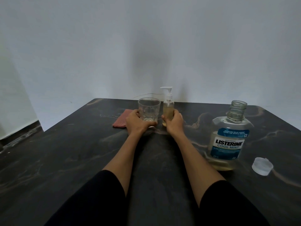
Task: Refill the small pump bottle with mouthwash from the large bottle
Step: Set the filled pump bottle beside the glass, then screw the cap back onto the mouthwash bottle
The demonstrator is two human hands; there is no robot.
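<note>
Now both hands are gripping vessels at the far middle of the dark marble table (65,152).

Right hand (175,123) is wrapping round the lower body of the small pump bottle (168,110), which is standing upright, pump on, holding yellowish liquid; left hand (138,123) is clasping the clear glass (149,110) just beside it; large bottle (228,141) is standing uncapped, well apart to the right of the right forearm; its cap (262,166) is lying near it; a reddish cloth (122,119) is lying left of the glass.
</note>
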